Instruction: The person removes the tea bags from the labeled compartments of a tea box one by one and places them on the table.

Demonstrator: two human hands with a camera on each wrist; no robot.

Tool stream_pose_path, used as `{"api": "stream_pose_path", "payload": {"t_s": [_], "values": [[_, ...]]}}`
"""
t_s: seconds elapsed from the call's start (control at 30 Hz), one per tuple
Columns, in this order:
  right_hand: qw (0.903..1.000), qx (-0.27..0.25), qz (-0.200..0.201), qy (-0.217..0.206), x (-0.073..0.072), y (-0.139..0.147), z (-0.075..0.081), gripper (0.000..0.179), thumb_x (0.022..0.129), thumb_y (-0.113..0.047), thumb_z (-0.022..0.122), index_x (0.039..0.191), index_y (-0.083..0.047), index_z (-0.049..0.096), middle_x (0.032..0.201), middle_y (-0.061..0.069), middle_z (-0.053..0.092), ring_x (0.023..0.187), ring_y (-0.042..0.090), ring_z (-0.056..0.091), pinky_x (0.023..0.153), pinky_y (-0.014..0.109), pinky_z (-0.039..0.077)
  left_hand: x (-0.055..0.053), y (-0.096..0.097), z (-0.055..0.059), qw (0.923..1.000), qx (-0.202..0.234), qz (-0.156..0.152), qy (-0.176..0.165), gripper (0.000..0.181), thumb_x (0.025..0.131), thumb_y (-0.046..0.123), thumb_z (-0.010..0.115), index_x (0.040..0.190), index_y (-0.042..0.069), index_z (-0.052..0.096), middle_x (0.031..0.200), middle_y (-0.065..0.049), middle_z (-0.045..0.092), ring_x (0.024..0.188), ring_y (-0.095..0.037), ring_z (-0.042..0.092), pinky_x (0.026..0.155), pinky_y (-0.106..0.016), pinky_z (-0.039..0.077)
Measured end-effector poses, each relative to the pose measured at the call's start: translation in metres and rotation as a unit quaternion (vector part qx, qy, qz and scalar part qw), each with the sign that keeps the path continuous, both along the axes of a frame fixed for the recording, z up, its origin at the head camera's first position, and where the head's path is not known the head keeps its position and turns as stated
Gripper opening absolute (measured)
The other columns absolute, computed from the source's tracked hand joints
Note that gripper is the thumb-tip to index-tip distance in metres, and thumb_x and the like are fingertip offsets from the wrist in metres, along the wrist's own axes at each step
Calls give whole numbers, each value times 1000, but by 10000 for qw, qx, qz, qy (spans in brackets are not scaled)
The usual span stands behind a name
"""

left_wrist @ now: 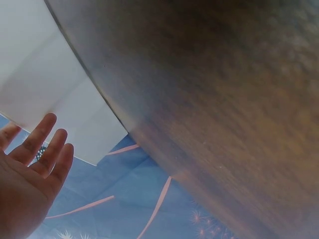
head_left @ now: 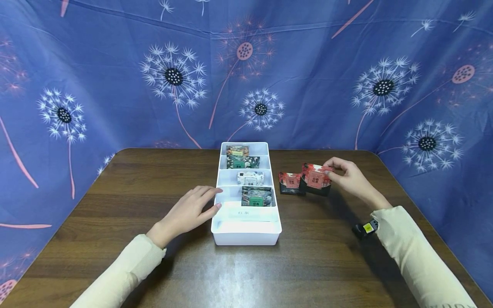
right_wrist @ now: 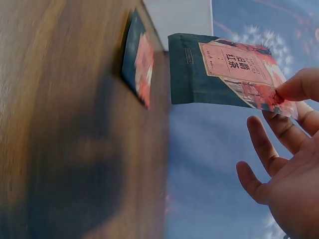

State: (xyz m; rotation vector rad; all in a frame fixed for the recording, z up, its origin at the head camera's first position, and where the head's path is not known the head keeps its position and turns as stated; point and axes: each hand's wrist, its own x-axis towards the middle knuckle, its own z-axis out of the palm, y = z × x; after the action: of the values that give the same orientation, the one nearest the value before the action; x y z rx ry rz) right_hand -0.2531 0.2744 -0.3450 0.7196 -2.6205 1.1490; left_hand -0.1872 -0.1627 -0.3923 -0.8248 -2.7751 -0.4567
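Between thumb and fingers my right hand (head_left: 346,177) pinches a red and black tea bag packet (head_left: 316,179) by its edge, raised above the table. In the right wrist view this packet (right_wrist: 224,72) hangs clear of the wood. A second red and black packet (head_left: 290,183) lies on the table just left of it, also seen as a packet (right_wrist: 138,59) in that wrist view. My left hand (head_left: 188,209) touches the left rim of a white divided box (head_left: 246,238) with fingers extended; its fingers (left_wrist: 47,149) show against the box's wall in the left wrist view.
The box's compartments hold a yellow-labelled packet (head_left: 237,150), a dark green packet (head_left: 242,162), a white packet (head_left: 250,178) and a green-labelled packet (head_left: 256,196). The front compartment has a paper label (head_left: 244,213). A brown wooden table (head_left: 154,175) meets a blue dandelion cloth (head_left: 215,98).
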Motion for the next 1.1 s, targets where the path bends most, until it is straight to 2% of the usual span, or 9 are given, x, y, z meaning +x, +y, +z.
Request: {"api": "stream_pose_path", "payload": {"t_s": [0.2,0.37,0.67,0.93,1.1], "values": [[9995,-151,-116,-244,-9,15,-10,10,86,1,54,94,0,61,82,9,61,68,3,55,57,19,46,0,0,0,10000,31,-10,-18,44,93,46,43,129,20,50,126,3,53,119,-17,48,101,-42,37],[9992,-163,-122,-342,-15,22,-17,13,85,3,52,95,3,60,80,13,61,64,4,54,54,20,46,0,1,0,10000,35,-5,-39,45,93,46,43,129,21,50,125,2,53,119,-17,47,101,-42,37],[9974,37,-295,-658,-22,29,-27,13,86,0,51,96,2,60,83,13,61,66,8,55,56,25,47,1,1,1,9999,29,-14,-95,47,93,48,41,130,20,50,126,2,53,119,-18,48,101,-42,37],[9967,210,-384,-680,-31,35,-34,16,89,-2,51,101,3,60,89,18,63,70,12,59,58,20,45,1,1,1,9999,16,-1,-168,48,93,50,39,130,20,49,127,2,52,120,-18,47,101,-42,36],[9933,477,-680,-799,-39,39,-42,20,87,-3,53,105,2,60,94,21,62,71,10,58,60,21,47,0,0,1,9998,39,-10,-188,49,93,50,38,130,19,49,127,2,52,120,-18,46,101,-42,36]]}}
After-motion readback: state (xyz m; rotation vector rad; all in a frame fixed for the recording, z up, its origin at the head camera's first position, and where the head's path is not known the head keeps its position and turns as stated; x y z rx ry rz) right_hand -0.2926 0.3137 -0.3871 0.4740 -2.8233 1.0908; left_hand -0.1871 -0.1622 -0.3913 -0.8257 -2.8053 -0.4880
